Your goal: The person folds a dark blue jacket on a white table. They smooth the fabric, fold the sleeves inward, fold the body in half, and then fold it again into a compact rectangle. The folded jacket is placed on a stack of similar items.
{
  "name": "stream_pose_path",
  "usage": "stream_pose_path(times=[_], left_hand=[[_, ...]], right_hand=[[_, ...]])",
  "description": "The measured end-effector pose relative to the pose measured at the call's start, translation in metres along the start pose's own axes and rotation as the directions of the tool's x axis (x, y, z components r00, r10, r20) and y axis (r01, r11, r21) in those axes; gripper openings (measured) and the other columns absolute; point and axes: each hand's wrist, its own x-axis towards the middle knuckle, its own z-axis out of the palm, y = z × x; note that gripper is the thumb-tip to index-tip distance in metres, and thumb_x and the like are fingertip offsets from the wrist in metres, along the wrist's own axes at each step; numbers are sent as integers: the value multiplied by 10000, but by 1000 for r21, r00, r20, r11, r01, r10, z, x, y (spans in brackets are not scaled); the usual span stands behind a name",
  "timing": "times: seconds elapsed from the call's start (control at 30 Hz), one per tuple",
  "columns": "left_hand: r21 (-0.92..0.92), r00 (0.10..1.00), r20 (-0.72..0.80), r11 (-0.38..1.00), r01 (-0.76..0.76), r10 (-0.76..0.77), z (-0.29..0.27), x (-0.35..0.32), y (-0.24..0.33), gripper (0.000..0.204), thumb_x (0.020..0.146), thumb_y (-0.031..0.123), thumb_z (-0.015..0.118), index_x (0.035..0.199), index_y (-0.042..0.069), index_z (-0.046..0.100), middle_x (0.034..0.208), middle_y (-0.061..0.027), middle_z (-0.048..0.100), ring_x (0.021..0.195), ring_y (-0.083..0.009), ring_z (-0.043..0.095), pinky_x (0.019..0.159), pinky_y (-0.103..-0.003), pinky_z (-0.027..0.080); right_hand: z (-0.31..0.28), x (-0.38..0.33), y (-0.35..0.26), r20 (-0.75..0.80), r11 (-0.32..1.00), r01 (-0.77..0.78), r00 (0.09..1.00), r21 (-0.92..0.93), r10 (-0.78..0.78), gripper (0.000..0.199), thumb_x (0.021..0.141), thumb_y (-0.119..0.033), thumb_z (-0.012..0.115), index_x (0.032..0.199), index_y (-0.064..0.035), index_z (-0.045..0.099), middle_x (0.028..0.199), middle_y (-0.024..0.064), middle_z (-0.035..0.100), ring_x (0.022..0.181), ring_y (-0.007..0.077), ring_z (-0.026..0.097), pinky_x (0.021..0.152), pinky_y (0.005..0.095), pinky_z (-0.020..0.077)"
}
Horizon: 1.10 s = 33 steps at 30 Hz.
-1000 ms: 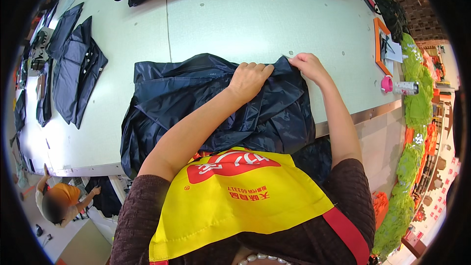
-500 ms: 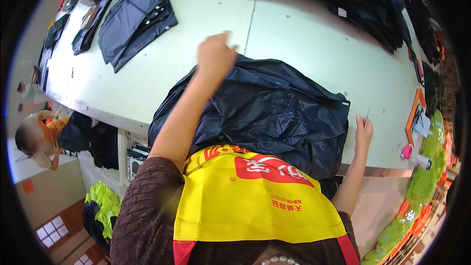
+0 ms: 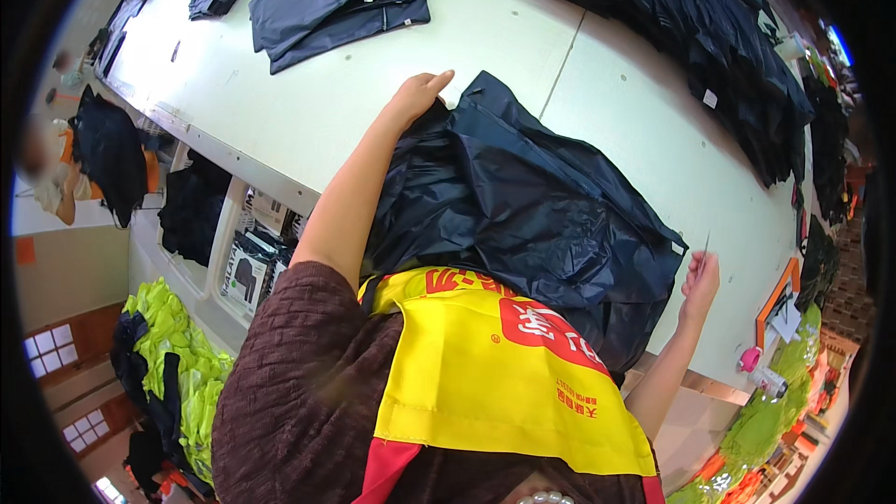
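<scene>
A crumpled, shiny dark navy garment [image 3: 532, 196] lies over the table's near edge and against my yellow apron. At its far left edge, my left hand [image 3: 417, 101] is closed on the cloth, its upper fingers pointing right. Beside it a flap of the garment stands up toward the far side. My right hand [image 3: 700, 287] is apart from the garment, just right of its corner with a small white label [image 3: 679, 247]. Its fingers are closed around a thin pointed tool [image 3: 707, 241]; only the slim tip shows, so its kind is unclear.
Stacked dark garments [image 3: 341, 0] lie at the far left, and a long dark pile [image 3: 691, 47] at the far right. An orange-edged tray [image 3: 777, 301] and a pink-capped bottle [image 3: 767, 376] stand at right. Bright green clothing [image 3: 182, 373] hangs low at left, near another person [image 3: 61, 177].
My left hand has lowered onto the garment's far edge, and a flap of cloth has risen beside it. The view has turned. My right hand still holds the thin tool.
</scene>
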Motion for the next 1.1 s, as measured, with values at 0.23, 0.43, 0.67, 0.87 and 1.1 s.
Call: stream_pose_path(times=[0.23,0.43,0.67,0.87,1.1], left_hand=[[60,994,11,992,-112,111,17,7,-16,362,773,365,678,914,33,709,742,-94,676,700,-189,634,695,-299,483],[-41,985,-59,986,-164,161,24,11,-29,243,793,265,648,842,34,707,690,-61,666,647,-162,620,646,-288,475],[38,967,-171,982,-183,187,25,0,-28,284,811,289,635,816,7,670,727,-130,661,706,-257,633,680,-344,483],[4,964,-191,982,-189,187,24,-4,-27,306,814,311,637,831,7,664,745,-157,655,727,-292,632,694,-357,482],[32,955,-231,982,-186,188,28,-7,-27,290,816,315,637,841,28,668,769,-157,659,751,-308,636,702,-374,486]], right_hand=[[135,-1,-92,627,934,315,765,-170,-144,234,915,-259,552,905,-31,604,737,-38,511,637,52,435,564,207,366],[237,-6,-127,773,837,514,603,-188,-196,291,890,-289,585,872,1,612,715,29,571,670,101,499,624,250,415],[315,-9,-144,850,319,866,468,-385,-243,353,841,-359,613,836,-6,629,786,199,650,769,375,630,696,423,496],[358,-14,-131,876,101,912,410,-397,-255,337,827,-351,632,829,-14,629,770,199,649,759,366,639,697,433,505],[379,-9,-116,875,85,917,398,-390,-276,304,840,-325,615,799,-25,625,768,188,654,759,358,645,696,429,512]])
